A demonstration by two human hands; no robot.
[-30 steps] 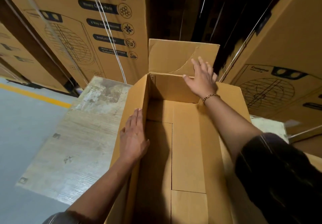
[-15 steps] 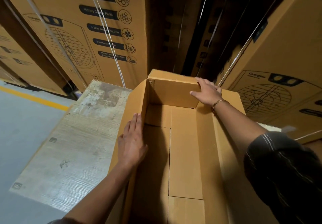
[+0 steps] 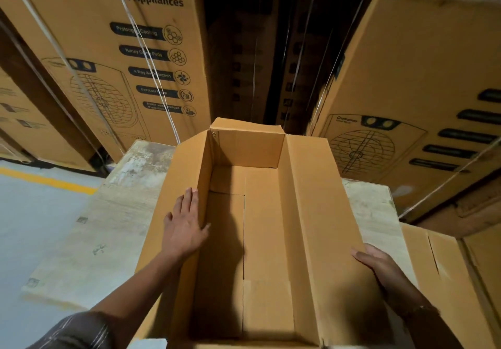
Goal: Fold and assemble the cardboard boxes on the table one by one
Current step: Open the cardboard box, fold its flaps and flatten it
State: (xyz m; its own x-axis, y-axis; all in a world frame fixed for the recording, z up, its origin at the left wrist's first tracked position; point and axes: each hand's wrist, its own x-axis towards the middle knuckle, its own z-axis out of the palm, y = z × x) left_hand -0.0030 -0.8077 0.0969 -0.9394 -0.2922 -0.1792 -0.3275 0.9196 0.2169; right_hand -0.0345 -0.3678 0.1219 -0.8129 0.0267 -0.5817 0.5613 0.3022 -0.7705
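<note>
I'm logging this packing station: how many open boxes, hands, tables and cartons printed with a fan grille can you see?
open cardboard box: 1
hands: 2 (left hand, right hand)
table: 1
fan-printed cartons: 2 (left carton, right carton)
Total: 6

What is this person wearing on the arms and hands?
No gloves on the left hand or the right hand. The left forearm is uncovered up to a dark sleeve with thin pale stripes. A thin bracelet sits on the right wrist, dim here; the right sleeve is too dark to tell.
</note>
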